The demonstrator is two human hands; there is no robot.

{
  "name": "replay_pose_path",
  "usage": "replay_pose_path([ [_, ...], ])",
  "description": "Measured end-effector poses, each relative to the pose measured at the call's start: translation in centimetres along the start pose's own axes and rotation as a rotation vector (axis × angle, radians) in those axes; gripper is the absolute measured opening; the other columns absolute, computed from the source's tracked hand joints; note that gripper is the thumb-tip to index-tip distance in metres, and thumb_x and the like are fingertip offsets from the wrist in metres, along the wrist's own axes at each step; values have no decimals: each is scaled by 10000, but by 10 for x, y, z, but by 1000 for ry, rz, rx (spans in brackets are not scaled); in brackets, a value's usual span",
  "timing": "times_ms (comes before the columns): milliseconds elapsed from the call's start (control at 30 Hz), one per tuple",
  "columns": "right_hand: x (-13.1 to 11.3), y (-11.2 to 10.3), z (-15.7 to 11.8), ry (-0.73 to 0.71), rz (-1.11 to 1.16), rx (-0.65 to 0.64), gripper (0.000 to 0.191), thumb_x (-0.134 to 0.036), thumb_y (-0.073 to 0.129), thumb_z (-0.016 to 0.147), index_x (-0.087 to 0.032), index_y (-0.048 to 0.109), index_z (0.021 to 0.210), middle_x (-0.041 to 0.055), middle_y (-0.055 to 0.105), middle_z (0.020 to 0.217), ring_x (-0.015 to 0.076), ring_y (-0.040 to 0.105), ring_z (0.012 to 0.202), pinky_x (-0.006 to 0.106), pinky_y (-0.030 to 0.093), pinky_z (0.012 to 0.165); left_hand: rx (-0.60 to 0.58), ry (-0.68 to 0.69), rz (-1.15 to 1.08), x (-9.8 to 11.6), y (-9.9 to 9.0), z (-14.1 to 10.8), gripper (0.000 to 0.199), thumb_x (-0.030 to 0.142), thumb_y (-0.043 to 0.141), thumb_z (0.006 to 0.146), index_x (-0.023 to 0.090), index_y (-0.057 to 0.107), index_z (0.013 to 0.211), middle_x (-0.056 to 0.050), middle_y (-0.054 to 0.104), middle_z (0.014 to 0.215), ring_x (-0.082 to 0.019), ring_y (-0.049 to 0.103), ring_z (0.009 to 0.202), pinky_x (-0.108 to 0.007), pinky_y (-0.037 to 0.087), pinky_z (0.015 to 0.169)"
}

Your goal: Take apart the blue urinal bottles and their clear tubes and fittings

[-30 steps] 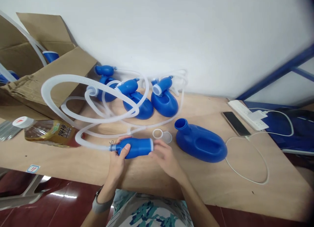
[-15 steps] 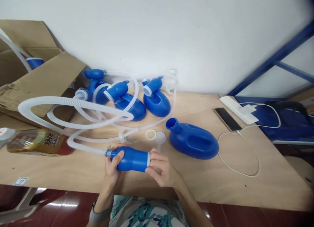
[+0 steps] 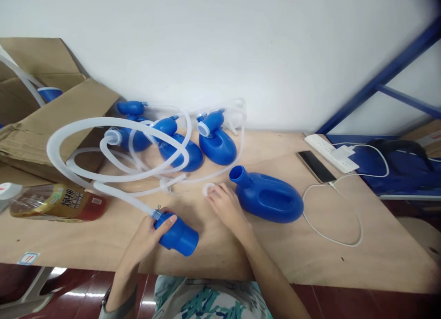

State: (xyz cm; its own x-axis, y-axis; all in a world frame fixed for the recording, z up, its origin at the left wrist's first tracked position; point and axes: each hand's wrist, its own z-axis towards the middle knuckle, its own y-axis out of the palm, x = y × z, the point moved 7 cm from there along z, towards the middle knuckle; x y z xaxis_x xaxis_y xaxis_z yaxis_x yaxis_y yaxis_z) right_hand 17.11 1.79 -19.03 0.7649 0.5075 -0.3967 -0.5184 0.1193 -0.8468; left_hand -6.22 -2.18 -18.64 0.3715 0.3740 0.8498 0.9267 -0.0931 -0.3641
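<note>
The blue cup (image 3: 179, 236) is up off the front of the table (image 3: 275, 264), close to the person's tummy. Its wide end tips down and to the right. A moment ago that end had a white rim on it, with the right hand's fingers there. Now the end is plain blue all the way round, so the white part seems to be off and the cup has a bare mouth.

The left hand (image 3: 151, 229) is wrapped snugly round the cup's narrow half, thumb on top, and holds it alone. The right hand (image 3: 225, 206) has gone from the cup to the tabletop. Its fingers are bent over a white ring (image 3: 207, 189) and hide most of it, so I can't tell if they pinch anything.

A bendy white hose (image 3: 127, 198) is joined to the cup's thin end and loops away to the left. Just right of the right hand, a big blue bottle (image 3: 272, 199) lies with its open neck up. Farther back, near the wall, are three more blue bottles (image 3: 220, 149). A drink bottle (image 3: 58, 202) lies at the left, in front of a cardboard box (image 3: 86, 98).
</note>
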Motion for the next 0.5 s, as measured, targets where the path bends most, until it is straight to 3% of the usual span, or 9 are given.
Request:
replay_pose_path([
  [133, 3, 6, 3, 48, -30, -23, 174, -152, 640, 1006, -182, 743, 1144, 138, 720, 1191, 312, 609, 1090, 472, 551, 901, -15, 32, 69, -5, -5, -5, 599, 764, 722, 711, 214, 777, 942, -73, 768, 985, -272, 696, 974, -320, 585, 848],
  [267, 4, -6, -5, 59, 41, 23, 230, -176, 626, 1020, -182, 730, 1224, 139, 706, 1247, 311, 623, 1153, 476, 561, 954, -72, 41, 104, -9, -5, -5, 573, 751, 698, 746, 222, 778, 951, -71, 773, 983, -267, 699, 961, -329, 582, 862],
  [400, 15, -20, -31, 140, 96, 66, 293, -261, 522, 1081, -175, 705, 1293, 137, 708, 1267, 295, 648, 1173, 476, 573, 1004, -61, 2, 96, -14, -3, -3, 620, 773, 700, 721, 215, 771, 984, -78, 778, 1036, -285, 702, 1022, -359, 585, 918],
  [500, 21, -15, -55, 167, 9, 9, 363, -319, 539, 1075, -161, 653, 1381, 168, 669, 1380, 338, 618, 1285, 528, 564, 1054, -90, -38, 69, -17, 4, -1, 645, 794, 687, 718, 210, 750, 984, -80, 770, 991, -283, 708, 972, -356, 597, 840],
])
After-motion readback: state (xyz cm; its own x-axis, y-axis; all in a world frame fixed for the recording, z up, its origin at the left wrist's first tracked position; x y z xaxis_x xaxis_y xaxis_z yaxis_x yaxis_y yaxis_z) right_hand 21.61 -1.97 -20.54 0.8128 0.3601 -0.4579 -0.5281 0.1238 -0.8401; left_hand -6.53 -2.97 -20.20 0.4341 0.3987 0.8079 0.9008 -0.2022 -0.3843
